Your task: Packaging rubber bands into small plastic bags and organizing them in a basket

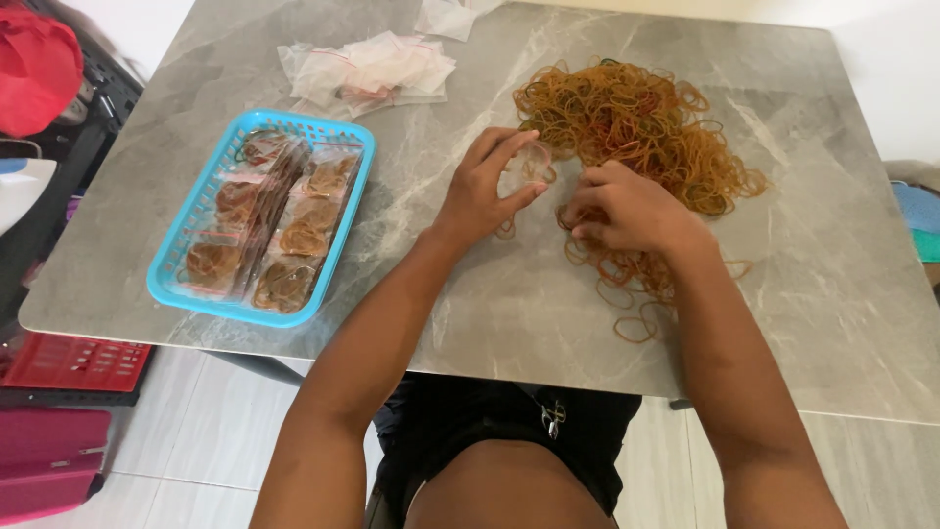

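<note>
My left hand (pixel 487 191) holds a small clear plastic bag (pixel 524 168) open between thumb and fingers, while my right hand (pixel 627 208) is curled shut on a pinch of rubber bands at the near edge of the big rubber band pile (pixel 636 127). Left of them on the grey marble table (pixel 509 313) sits a blue basket (pixel 348 230) of filled bags, with a heap of empty clear bags (pixel 372 71) beyond it.

Grey marble table (pixel 832 294), blue basket (pixel 186 284), rubber bands (pixel 636 122), empty bags (pixel 377 69)

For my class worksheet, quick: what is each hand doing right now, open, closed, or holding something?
Left hand: partly open, fingers around a small clear bag.
Right hand: curled closed, picking at rubber bands; exact grip cannot be told.
</note>
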